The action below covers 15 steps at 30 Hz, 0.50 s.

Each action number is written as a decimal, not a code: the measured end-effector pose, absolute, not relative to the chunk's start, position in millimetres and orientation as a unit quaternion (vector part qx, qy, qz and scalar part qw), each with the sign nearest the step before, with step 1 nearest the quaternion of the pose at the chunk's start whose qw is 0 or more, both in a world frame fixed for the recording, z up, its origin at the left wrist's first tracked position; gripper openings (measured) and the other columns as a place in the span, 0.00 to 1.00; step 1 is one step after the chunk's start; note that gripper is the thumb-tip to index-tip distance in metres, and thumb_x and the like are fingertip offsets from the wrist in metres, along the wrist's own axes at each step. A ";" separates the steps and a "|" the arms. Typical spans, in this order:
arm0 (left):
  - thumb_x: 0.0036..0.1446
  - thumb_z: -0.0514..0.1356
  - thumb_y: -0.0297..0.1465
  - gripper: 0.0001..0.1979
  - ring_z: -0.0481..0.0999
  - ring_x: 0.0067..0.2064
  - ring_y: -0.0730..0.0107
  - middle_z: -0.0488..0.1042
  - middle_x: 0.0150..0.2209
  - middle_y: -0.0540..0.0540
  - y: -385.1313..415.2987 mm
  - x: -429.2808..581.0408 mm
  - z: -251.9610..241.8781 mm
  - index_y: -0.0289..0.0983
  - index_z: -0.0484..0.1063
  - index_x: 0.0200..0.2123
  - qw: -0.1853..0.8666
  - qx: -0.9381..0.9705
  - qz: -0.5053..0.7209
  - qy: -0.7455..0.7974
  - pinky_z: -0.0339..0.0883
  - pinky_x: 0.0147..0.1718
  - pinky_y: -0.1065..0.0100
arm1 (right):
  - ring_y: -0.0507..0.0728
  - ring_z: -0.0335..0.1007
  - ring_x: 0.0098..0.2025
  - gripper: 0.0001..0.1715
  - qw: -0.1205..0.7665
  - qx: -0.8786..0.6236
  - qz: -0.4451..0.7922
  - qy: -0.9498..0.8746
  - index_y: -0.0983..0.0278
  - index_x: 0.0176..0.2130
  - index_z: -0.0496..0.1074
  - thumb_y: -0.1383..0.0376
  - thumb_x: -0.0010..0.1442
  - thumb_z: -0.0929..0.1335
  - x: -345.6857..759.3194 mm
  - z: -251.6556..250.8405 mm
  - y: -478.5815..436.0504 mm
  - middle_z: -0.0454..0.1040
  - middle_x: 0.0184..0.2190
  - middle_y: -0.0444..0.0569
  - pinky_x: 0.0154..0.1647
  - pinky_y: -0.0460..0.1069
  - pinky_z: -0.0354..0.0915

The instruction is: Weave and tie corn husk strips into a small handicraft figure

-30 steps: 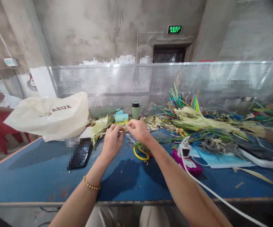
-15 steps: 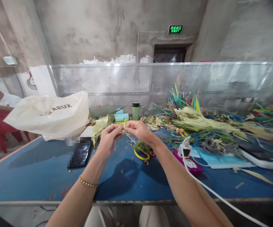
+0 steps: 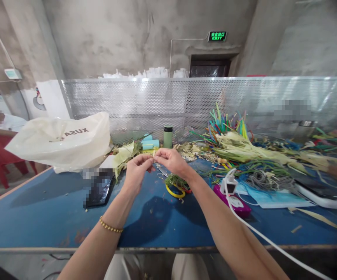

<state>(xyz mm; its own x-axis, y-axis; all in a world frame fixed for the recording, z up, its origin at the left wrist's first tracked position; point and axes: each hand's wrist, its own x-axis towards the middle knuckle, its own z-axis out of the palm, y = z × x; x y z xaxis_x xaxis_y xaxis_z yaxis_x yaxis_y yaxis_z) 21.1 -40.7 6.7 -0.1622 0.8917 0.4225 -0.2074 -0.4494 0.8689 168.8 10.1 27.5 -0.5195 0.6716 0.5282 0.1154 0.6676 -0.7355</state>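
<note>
Both my hands are raised over the blue table (image 3: 48, 217), fingertips meeting. My left hand (image 3: 136, 173), with a gold bead bracelet on the wrist, is pinched shut on a small thin piece that I cannot make out. My right hand (image 3: 171, 160) pinches the same spot from the right. Below my right hand lie scissors with yellow handles (image 3: 174, 189) on a tuft of green strands. Pale green husk leaves (image 3: 123, 156) lie just beyond my left hand.
A dark phone (image 3: 98, 190) lies left of my hands, a white plastic bag (image 3: 60, 142) behind it. A green bottle (image 3: 167, 137) stands by the perforated metal screen (image 3: 185, 101). Husks, coloured strips, cables and a magenta power bank (image 3: 235, 202) crowd the right. A person sits at far left.
My hands stay pinched together and have shifted only slightly; the left hand rose a little and tilted toward the right hand.
</note>
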 end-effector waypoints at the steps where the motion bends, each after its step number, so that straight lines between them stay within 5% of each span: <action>1: 0.45 0.67 0.33 0.10 0.70 0.23 0.74 0.72 0.22 0.50 -40.7 21.1 6.8 0.32 0.74 0.29 0.413 0.497 0.687 0.332 0.61 0.26 0.70 | 0.49 0.58 0.25 0.15 0.424 -0.246 0.322 -0.810 0.65 0.31 0.69 0.55 0.57 0.68 167.9 26.5 10.6 0.65 0.23 0.41 0.27 0.45 0.54; 10: 0.42 0.68 0.33 0.12 0.69 0.21 0.76 0.70 0.20 0.53 -33.2 20.1 1.0 0.34 0.71 0.28 0.449 0.455 0.702 0.314 0.59 0.24 0.72 | 0.48 0.51 0.22 0.13 0.407 -0.279 0.185 -0.850 0.65 0.30 0.71 0.58 0.61 0.65 163.1 25.9 6.4 0.60 0.19 0.39 0.24 0.45 0.48; 15: 0.42 0.69 0.33 0.13 0.67 0.23 0.79 0.70 0.22 0.53 -32.0 18.8 1.9 0.33 0.72 0.29 0.447 0.454 0.709 0.302 0.58 0.25 0.73 | 0.49 0.57 0.23 0.19 0.427 -0.301 0.199 -0.829 0.67 0.29 0.73 0.57 0.63 0.63 163.5 29.1 6.0 0.64 0.19 0.41 0.26 0.45 0.53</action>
<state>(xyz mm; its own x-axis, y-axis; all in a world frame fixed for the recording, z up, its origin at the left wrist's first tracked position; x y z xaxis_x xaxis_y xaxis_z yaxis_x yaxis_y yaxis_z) 18.8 -32.0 1.9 -0.1885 0.9079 0.3744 -0.3599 -0.4186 0.8338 163.5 6.0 29.1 -0.4545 0.6695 0.5875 0.3301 0.7392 -0.5870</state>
